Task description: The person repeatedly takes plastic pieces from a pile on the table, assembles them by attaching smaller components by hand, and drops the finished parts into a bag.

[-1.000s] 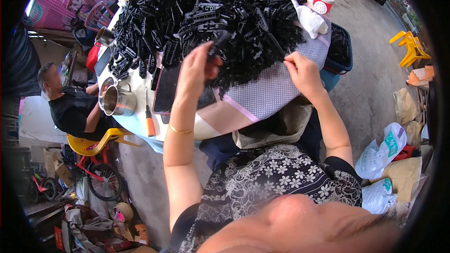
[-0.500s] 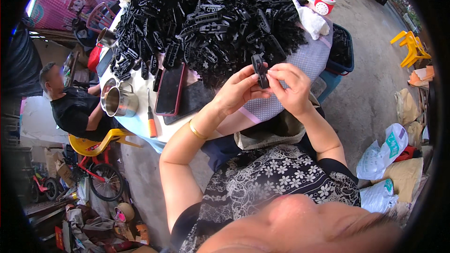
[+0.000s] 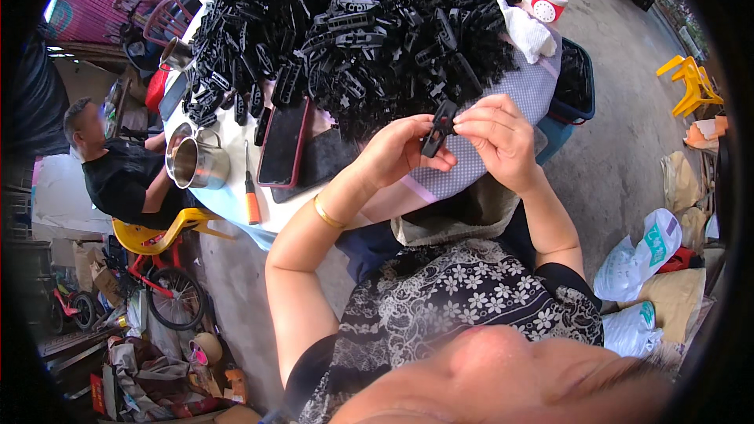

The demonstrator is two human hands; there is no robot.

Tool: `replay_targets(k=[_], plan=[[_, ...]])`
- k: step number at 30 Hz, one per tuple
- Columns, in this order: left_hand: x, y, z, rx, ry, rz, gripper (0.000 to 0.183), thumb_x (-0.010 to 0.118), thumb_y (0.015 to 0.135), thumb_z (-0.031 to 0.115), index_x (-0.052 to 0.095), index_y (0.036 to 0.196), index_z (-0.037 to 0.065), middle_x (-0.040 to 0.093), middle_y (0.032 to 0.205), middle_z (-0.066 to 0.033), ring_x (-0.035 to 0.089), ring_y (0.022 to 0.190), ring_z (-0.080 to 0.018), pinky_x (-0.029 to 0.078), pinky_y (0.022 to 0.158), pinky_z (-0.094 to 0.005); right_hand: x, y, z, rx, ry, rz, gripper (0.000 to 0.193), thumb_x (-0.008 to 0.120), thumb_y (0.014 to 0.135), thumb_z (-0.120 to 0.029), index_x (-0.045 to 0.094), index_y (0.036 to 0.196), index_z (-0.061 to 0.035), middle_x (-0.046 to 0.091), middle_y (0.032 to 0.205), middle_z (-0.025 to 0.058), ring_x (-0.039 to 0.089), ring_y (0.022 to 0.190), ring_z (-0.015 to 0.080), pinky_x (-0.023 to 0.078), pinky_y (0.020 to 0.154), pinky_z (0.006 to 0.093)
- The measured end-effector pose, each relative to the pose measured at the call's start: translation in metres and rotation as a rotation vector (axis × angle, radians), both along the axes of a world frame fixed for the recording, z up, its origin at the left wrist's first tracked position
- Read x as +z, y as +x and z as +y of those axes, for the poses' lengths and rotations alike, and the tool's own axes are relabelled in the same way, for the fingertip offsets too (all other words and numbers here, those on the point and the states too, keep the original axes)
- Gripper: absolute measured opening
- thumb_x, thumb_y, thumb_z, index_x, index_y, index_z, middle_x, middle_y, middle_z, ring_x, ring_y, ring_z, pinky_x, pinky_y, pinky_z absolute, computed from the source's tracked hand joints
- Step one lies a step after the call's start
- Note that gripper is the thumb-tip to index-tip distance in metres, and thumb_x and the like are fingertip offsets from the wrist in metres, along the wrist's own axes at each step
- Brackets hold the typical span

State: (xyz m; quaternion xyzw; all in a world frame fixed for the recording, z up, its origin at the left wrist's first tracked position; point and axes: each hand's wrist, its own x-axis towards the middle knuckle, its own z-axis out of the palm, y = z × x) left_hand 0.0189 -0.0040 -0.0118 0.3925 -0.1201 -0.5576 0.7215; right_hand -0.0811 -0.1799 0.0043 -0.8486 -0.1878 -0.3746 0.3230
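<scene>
Over the near edge of the table, my left hand (image 3: 398,151) grips a small black plastic part (image 3: 437,130) with slots in it, between thumb and fingers. From the other side my right hand (image 3: 500,140) is closed in a pinch, its fingertips at the part's right edge; any smaller piece between them is hidden. A large heap of similar black plastic parts (image 3: 353,39) covers most of the table beyond my hands.
The cloth-covered table (image 3: 503,110) bears a phone (image 3: 283,145), an orange-handled screwdriver (image 3: 250,196), a metal cup (image 3: 206,163), a white cloth (image 3: 528,35) and a red-and-white container (image 3: 548,1). A dark bin (image 3: 577,82) stands right. Another person (image 3: 126,173) sits at the left.
The black part has tilted in my left hand and its slotted side shows more. My right hand has shifted slightly right and up, its fingers drawn closer together.
</scene>
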Motion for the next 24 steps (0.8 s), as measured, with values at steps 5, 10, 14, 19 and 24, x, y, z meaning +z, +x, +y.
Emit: replay_targets(k=[5, 10, 14, 19, 24], plan=[[-0.013, 0.005, 0.003, -0.104, -0.037, 0.008, 0.029, 0.039, 0.093, 0.017, 0.053, 0.107, -0.005, 0.063, 0.081, -0.0168, 0.061, 0.060, -0.0206, 0.050, 0.050, -0.0256, 0.006, -0.002, 0.002, 0.055, -0.067, 0.009, 0.020, 0.066, 0.065, 0.005, 0.068, 0.083, -0.0041, 0.066, 0.088, 0.0054, 0.057, 0.088, 0.0237, 0.051, 0.071, 0.0312], [-0.006, 0.005, 0.004, -0.144, 0.093, -0.085, 0.030, 0.043, 0.092, 0.015, 0.053, 0.110, -0.006, 0.064, 0.083, -0.0157, 0.057, 0.053, -0.0145, 0.041, 0.039, -0.0214, 0.003, -0.003, 0.003, 0.094, -0.102, 0.038, 0.024, 0.065, 0.061, 0.006, 0.067, 0.083, -0.0036, 0.065, 0.087, 0.0056, 0.057, 0.088, 0.0237, 0.051, 0.072, 0.0317], [-0.001, 0.007, 0.005, -0.191, 0.158, -0.124, 0.032, 0.042, 0.093, 0.018, 0.052, 0.112, -0.006, 0.064, 0.086, -0.0164, 0.057, 0.053, -0.0141, 0.040, 0.040, -0.0202, 0.002, -0.007, 0.002, 0.076, -0.130, 0.065, 0.023, 0.064, 0.060, 0.006, 0.066, 0.082, -0.0027, 0.065, 0.086, 0.0061, 0.058, 0.087, 0.0236, 0.052, 0.070, 0.0313], [0.007, -0.001, 0.007, -0.219, 0.133, -0.624, 0.033, 0.056, 0.088, 0.011, 0.051, 0.115, -0.008, 0.063, 0.088, -0.0111, 0.059, 0.070, -0.0091, 0.049, 0.059, -0.0210, 0.001, -0.012, 0.006, 0.063, -0.211, 0.080, 0.022, 0.066, 0.064, 0.003, 0.065, 0.085, -0.0022, 0.065, 0.087, 0.0075, 0.059, 0.090, 0.0252, 0.051, 0.073, 0.0335], [0.001, -0.012, 0.007, -0.155, 0.144, -0.972, 0.043, 0.062, 0.081, 0.004, 0.049, 0.121, -0.005, 0.064, 0.097, -0.0102, 0.062, 0.078, -0.0152, 0.051, 0.070, -0.0264, -0.011, -0.022, 0.010, 0.037, 0.128, 0.356, 0.031, 0.070, 0.072, -0.011, 0.063, 0.100, -0.0003, 0.066, 0.093, 0.0141, 0.061, 0.091, 0.0316, 0.048, 0.082, 0.0383]])
